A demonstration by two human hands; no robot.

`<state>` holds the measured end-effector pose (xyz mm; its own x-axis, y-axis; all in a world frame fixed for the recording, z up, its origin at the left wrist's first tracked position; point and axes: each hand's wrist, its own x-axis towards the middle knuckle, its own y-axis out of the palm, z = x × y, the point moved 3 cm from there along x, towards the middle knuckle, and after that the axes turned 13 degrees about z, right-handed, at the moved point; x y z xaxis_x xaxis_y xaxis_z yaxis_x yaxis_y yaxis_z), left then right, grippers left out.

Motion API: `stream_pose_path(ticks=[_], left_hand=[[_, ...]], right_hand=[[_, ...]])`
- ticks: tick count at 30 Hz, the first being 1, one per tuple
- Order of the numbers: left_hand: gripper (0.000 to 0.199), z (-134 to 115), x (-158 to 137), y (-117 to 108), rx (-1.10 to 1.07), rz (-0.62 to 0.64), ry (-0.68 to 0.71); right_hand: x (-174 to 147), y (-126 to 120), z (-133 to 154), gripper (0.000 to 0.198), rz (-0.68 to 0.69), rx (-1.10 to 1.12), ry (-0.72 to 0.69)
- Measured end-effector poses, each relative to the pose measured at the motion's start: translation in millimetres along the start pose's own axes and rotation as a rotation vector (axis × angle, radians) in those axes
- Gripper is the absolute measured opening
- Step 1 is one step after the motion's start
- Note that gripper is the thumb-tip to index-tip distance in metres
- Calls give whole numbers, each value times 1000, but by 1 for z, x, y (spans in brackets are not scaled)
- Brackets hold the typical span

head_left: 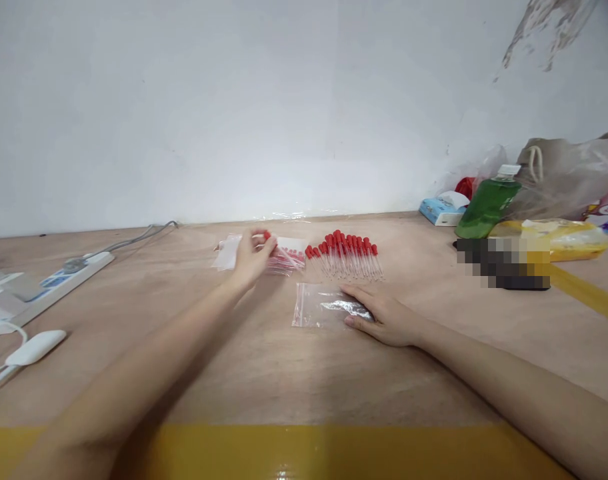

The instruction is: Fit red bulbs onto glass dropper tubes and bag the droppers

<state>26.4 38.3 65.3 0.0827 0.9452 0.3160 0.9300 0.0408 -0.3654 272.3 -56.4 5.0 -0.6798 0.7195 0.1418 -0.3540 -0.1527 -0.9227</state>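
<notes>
My left hand (254, 253) pinches a glass dropper by its red rubber bulb (267, 235), the thin clear tube slanting down to the right. Below it lies a stack of clear bags with red-topped droppers (288, 261), partly hidden by the fingers. To the right, several loose droppers (345, 250) are fanned side by side, red bulbs toward the wall. Nearer to me, a clear zip bag (311, 305) lies flat. Over its right end rests my right hand (381, 317), thumb and forefinger spread apart along the plastic.
A white power strip (69, 283) with cables and a white plug-like device (37, 348) are at the left. At the right stand a green bottle (489, 203) and a blue tissue pack (441, 210), beside a yellow package (567, 240) and a blurred-out dark object (504, 265).
</notes>
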Motion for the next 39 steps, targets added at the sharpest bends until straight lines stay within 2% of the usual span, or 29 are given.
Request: stream_pose_path(ticks=[2, 4, 8, 12, 16, 19, 22, 25, 28, 31, 39], left_hand=[[28, 12, -29, -21, -233, -74, 27], [31, 25, -51, -29, -320, -86, -3], [35, 35, -71, -17, -349, -58, -21], [33, 33, -79, 2, -322, 96, -32], [25, 32, -87, 11, -115, 314, -37], [23, 31, -90, 15, 17, 388, -22], [24, 26, -92, 21, 5, 512, -8], [35, 18, -95, 25, -76, 604, 16], [37, 14, -95, 27, -3, 578, 20], [29, 15, -95, 28, 137, 526, 3], [22, 20, -95, 20, 56, 405, -29]], right_hand=[[0, 0, 1, 55, 4, -7, 0], [0, 0, 1, 54, 12, -13, 3], [0, -1, 1, 54, 9, -7, 6], [0, -1, 0, 54, 3, 4, -8], [0, -1, 0, 53, -12, -2, -23], [0, 0, 0, 53, -14, 3, -35], [1, 0, -1, 53, -10, 1, -39], [1, 0, -1, 53, -11, 9, -32], [1, 1, 0, 55, -6, 13, -23], [2, 0, 2, 56, 0, 18, -27], [-3, -4, -9, 66, 22, 37, -35]])
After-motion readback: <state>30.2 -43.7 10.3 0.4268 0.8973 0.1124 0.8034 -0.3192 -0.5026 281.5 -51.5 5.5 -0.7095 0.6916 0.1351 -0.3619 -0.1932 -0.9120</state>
